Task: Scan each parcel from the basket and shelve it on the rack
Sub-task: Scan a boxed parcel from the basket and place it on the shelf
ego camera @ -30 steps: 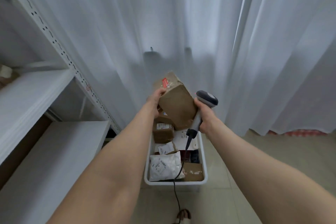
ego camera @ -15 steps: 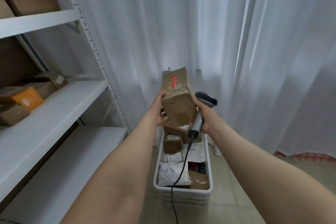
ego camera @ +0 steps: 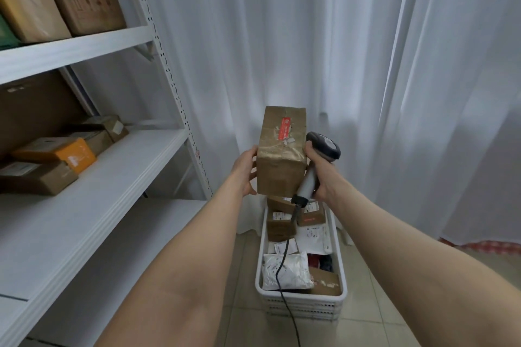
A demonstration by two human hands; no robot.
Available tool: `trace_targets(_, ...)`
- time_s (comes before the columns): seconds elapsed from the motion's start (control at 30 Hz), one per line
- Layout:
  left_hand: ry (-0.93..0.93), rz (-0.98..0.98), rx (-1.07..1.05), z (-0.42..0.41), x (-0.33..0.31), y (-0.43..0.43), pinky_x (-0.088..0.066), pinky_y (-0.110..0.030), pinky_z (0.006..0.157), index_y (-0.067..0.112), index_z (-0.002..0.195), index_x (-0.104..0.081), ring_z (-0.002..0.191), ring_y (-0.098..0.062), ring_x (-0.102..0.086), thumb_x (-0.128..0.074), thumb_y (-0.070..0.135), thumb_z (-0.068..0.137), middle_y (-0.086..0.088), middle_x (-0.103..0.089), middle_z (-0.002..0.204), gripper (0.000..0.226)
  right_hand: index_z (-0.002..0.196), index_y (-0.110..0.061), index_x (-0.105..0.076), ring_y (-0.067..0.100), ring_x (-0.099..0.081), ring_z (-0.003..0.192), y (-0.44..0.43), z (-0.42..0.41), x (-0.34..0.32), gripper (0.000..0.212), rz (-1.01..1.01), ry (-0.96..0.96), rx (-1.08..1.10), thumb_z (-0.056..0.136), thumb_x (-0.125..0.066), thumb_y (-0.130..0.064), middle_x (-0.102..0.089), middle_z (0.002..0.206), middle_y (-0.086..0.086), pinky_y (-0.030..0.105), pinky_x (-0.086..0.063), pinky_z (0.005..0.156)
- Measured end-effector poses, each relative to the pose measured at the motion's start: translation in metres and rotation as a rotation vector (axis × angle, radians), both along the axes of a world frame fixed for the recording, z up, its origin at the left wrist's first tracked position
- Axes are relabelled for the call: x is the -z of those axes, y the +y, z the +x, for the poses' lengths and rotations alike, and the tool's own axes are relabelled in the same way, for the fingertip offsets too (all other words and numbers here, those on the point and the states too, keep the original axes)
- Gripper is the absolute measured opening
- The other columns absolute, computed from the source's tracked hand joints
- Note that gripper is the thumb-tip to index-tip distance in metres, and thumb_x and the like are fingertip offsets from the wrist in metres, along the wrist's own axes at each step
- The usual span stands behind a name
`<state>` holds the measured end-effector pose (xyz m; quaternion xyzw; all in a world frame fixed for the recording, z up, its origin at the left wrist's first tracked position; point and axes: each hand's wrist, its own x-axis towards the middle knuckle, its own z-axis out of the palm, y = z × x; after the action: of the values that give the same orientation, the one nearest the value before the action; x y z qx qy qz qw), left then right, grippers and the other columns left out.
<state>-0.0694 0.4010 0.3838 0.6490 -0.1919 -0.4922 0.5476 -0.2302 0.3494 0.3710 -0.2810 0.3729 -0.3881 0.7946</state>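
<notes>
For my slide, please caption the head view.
Left hand holds a brown box above the basket; right hand grips a scanner.

My left forearm (ego camera: 180, 262), left of the white slotted plastic basket (ego camera: 298, 298): bare and uncovered from frame edge to wrist. My right forearm (ego camera: 408, 248), right of the basket: bare likewise, broad at the frame edge, narrowing toward the wrist. My left hand (ego camera: 245, 172) and right hand (ego camera: 321, 175), above the basket: bare. Finger detail too small to tell.
</notes>
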Motion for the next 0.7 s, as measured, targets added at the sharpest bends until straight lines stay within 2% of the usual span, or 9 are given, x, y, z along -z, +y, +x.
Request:
trace_targets(0.07, -0.047, 0.017, 0.026, 0.005, -0.005, 0.007, -0.042, -0.060, 0.092, 0.023, 0.112, -0.061, 0.106, -0.020, -0.053, -0.056, 0.055, 0.088, 0.000, -0.059, 0.122, 0.040, 0.118, -0.011, -0.067, 0.036, -0.070, 0.098, 0.007, 0.002, -0.004, 0.047, 0.017, 0.011, -0.036, 0.080, -0.078, -0.036, -0.073, 0.109, 0.015, 0.054, -0.057, 0.081)
trace_targets(0.1, -0.055, 0.027, 0.033, 0.006, -0.008, 0.010, -0.051, -0.051, 0.079, 0.020, 0.113, -0.061, 0.100, -0.020, -0.057, -0.060, 0.059, 0.084, -0.002, -0.062, 0.116, 0.049, 0.116, -0.011, -0.068, 0.034, -0.071, 0.094, 0.009, 0.003, -0.005, 0.044, 0.031, 0.027, -0.048, 0.079, -0.079, -0.033, -0.074, 0.105, 0.014, 0.050, -0.058, 0.076)
trace_targets(0.17, -0.032, 0.064, 0.080, 0.006, -0.015, 0.017, -0.055, -0.036, 0.051, 0.013, 0.112, -0.059, 0.078, -0.024, -0.069, -0.064, 0.067, 0.074, -0.008, -0.071, 0.092, 0.067, 0.112, -0.013, -0.068, 0.032, -0.072, 0.086, 0.015, 0.004, -0.004, 0.039, 0.059, 0.047, -0.048, 0.079, -0.079, -0.030, -0.075, 0.098, 0.013, 0.043, -0.058, 0.068)
trace_targets(0.2, -0.006, 0.079, 0.115, 0.007, -0.018, 0.020, -0.054, -0.033, 0.046, 0.010, 0.110, -0.059, 0.069, -0.025, -0.071, -0.066, 0.069, 0.069, -0.010, -0.074, 0.082, 0.073, 0.111, -0.014, -0.067, 0.031, -0.072, 0.082, 0.017, 0.004, -0.004, 0.036, 0.073, 0.051, -0.042, 0.080, -0.077, -0.030, -0.076, 0.094, 0.012, 0.041, -0.057, 0.066)
trace_targets(0.3, -0.015, 0.082, 0.146, 0.014, -0.015, 0.023, -0.057, -0.035, 0.063, 0.006, 0.122, -0.055, 0.082, -0.028, -0.071, -0.071, 0.068, 0.063, -0.012, -0.072, 0.095, 0.087, 0.106, -0.013, -0.066, 0.027, -0.073, 0.071, 0.023, 0.004, -0.001, 0.025, 0.094, 0.052, -0.013, 0.085, -0.072, -0.025, -0.075, 0.083, 0.010, 0.038, -0.058, 0.063)
trace_targets(0.37, -0.001, 0.052, 0.096, 0.021, -0.012, 0.025, -0.057, -0.036, 0.070, 0.006, 0.126, -0.054, 0.085, -0.026, -0.069, -0.075, 0.058, 0.068, -0.012, -0.070, 0.102, 0.081, 0.103, -0.011, -0.064, 0.024, -0.069, 0.072, 0.024, 0.003, 0.000, 0.018, 0.082, 0.078, 0.016, 0.088, -0.068, -0.018, -0.072, 0.078, 0.007, 0.036, -0.058, 0.067)
trace_targets(0.43, 0.069, 0.023, 0.061, 0.026, -0.011, 0.026, -0.057, -0.039, 0.080, 0.008, 0.126, -0.055, 0.092, -0.027, -0.067, -0.077, 0.051, 0.072, -0.014, -0.068, 0.111, 0.072, 0.094, -0.012, -0.063, 0.016, -0.064, 0.058, 0.024, 0.003, 0.000, 0.005, 0.060, 0.110, 0.048, 0.089, -0.065, -0.012, -0.067, 0.066, 0.002, 0.026, -0.052, 0.053)
trace_targets(0.53, 0.153, 0.026, 0.085, 0.030, -0.014, 0.032, -0.055, -0.046, 0.076, 0.015, 0.122, -0.057, 0.094, -0.030, -0.065, -0.075, 0.048, 0.076, -0.014, -0.069, 0.104, 0.060, 0.089, -0.011, -0.062, 0.009, -0.059, 0.041, 0.027, 0.004, 0.001, 0.005, 0.028, 0.139, 0.090, 0.088, -0.064, -0.006, -0.064, 0.054, -0.001, 0.020, -0.045, 0.044)
trace_targets(0.7, 0.191, 0.001, 0.163, 0.040, -0.018, 0.036, -0.045, -0.066, 0.082, 0.021, 0.116, -0.059, 0.105, -0.039, -0.061, -0.069, 0.049, 0.079, -0.016, -0.068, 0.107, 0.047, 0.093, -0.009, -0.065, 0.012, -0.062, 0.049, 0.030, 0.005, -0.001, 0.009, -0.009, 0.160, 0.140, 0.087, -0.066, -0.003, -0.067, 0.065, 0.001, 0.022, -0.048, 0.047)
